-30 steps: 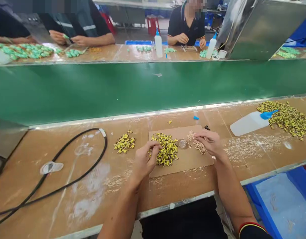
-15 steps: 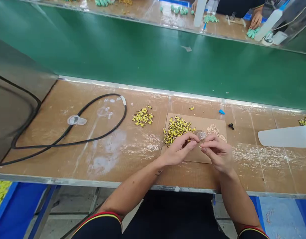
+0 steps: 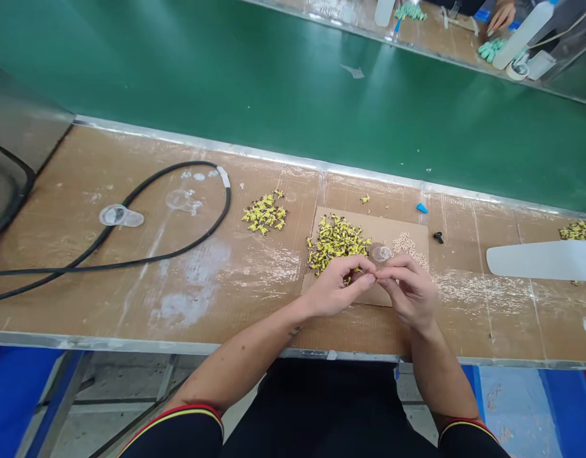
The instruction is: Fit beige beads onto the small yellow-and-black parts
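Observation:
My left hand (image 3: 341, 284) and my right hand (image 3: 410, 287) meet fingertip to fingertip above a cardboard sheet (image 3: 388, 297). Both are closed in a pinch; whatever lies between the fingertips is too small to name. Just beyond the fingers stands a small clear plastic cup (image 3: 380, 253). Beside my left hand is a heap of small yellow and dark pieces (image 3: 338, 240). Small pale pink ring-like pieces (image 3: 407, 247) lie spread on the sheet past my right hand.
A smaller yellow pile (image 3: 265, 213) lies to the left, near a looped black cable (image 3: 175, 254) and a clear plastic container (image 3: 121, 216). On the right are a white bottle-like object (image 3: 536, 261), a black piece (image 3: 438, 237) and a blue cap (image 3: 421, 208). Across the green surface (image 3: 293, 95) a co-worker's hand (image 3: 501, 17) shows.
My fingertips have come together from slightly apart. The camera view has shifted and turned a little, so the bench things appear further left and higher.

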Available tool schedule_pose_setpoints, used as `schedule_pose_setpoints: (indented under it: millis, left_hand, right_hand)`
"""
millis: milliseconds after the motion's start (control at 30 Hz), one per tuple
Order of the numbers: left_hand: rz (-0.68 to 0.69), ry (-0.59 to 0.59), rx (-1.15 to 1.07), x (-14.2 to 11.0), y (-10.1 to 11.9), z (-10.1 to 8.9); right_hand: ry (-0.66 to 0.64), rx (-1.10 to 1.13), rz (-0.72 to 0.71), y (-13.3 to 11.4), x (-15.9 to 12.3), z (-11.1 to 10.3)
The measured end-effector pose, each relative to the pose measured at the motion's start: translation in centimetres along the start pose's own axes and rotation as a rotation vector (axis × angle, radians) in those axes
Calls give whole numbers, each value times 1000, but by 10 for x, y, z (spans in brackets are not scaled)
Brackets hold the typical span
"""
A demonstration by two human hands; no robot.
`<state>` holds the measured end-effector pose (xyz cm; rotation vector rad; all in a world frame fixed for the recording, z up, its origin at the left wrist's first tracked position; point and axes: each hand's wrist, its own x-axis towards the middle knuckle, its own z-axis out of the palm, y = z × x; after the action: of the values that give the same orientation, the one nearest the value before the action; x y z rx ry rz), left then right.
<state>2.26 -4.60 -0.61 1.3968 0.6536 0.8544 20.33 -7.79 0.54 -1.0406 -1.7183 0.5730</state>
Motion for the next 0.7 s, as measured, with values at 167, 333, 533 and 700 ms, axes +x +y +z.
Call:
schedule_pose_setpoints:
  millis: [167,333,533,700]
  left_hand:
    - [-36,-15,-8,0,2,-2]
    - [-25,-81,34,0,5,-5]
    - [-77,-162,16,0,6,-9]
    - [-94,-96,-10,-1,-1,-13]
  right_hand:
    - [12,-92,-92,10,-2,-4]
    - [-21,-62,-141,18,-5,-8]
    - [-44,-115,-264,14,2,-6]
    - [-19,-139,-246,8,3,2]
